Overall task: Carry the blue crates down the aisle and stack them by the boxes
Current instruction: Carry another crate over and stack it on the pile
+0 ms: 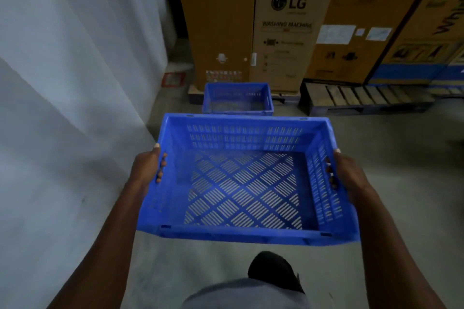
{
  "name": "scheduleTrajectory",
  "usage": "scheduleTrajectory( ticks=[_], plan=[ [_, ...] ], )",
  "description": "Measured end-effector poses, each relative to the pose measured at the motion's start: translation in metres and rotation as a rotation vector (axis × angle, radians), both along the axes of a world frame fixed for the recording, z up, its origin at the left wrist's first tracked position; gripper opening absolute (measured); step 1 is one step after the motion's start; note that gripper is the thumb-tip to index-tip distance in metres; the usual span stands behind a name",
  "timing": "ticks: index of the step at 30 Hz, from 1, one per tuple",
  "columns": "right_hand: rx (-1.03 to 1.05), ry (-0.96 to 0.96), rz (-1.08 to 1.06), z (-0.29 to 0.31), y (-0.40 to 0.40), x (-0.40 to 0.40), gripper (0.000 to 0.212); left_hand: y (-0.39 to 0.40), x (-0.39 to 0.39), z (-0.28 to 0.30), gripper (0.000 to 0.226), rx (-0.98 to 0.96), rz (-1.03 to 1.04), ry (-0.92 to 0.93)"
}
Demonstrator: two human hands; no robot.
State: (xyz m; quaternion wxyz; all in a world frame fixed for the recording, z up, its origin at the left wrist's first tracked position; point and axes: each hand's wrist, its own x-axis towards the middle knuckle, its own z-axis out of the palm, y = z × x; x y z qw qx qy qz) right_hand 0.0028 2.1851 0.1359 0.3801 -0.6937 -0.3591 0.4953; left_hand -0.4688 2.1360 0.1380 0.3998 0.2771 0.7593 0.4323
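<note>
Held between my left hand (148, 167) and right hand (347, 174), fingers hooked through its side slots, hangs one blue crate (241, 183); another crate (237, 99) sits ahead on the floor (376, 148), against tall cardboard boxes (283, 32); pallet (364, 100) to its right.

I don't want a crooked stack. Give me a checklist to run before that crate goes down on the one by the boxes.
1. Left hand grips the carried crate through its side handle: ok.
2. Right hand grips the opposite handle: ok.
3. Carried crate empty: ok.
4. Floor crate by the LG box empty: ok.
5. Floor between the two crates free of obstacles: ok.
6. Carried crate over the floor crate: not ok, short of it.
</note>
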Motion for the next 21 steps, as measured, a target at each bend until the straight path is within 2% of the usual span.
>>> scheduleTrajectory(
  ticks=[13, 21],
  plan=[
    [-0.067, -0.009, 0.122, -0.061, 0.350, -0.013, 0.055, 0.309, -0.019, -0.021, 0.042, -0.009, 0.013, 0.032],
    [-0.111, -0.004, 0.097, -0.092, 0.512, -0.041, 0.049, 0.474, -0.045, -0.068, 0.044, -0.079, 0.011, 0.031]
  ],
)
